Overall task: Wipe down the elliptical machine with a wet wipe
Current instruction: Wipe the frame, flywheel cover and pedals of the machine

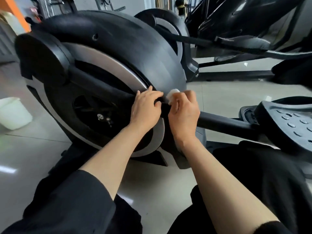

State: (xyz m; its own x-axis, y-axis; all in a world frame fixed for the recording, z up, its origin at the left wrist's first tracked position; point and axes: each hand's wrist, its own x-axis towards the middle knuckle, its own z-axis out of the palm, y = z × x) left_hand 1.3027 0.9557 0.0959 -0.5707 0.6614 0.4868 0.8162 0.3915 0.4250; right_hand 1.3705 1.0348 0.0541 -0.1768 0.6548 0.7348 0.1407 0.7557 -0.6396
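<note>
The black and silver flywheel housing of the elliptical machine (118,48) fills the left and middle of the head view. A black crank bar (224,123) runs from the wheel to the studded pedal (290,122) at the right. My left hand (146,108) grips this bar where it meets the wheel, fingers curled over it. Just to the right, my right hand (184,114) holds a bunched white wet wipe (171,96) and presses it against the bar and the housing's edge.
A white plastic bucket (13,112) stands on the grey tiled floor at the left. A second black machine (236,22) stands behind, at the upper right, its rails crossing the floor. My knees in black fabric are at the bottom.
</note>
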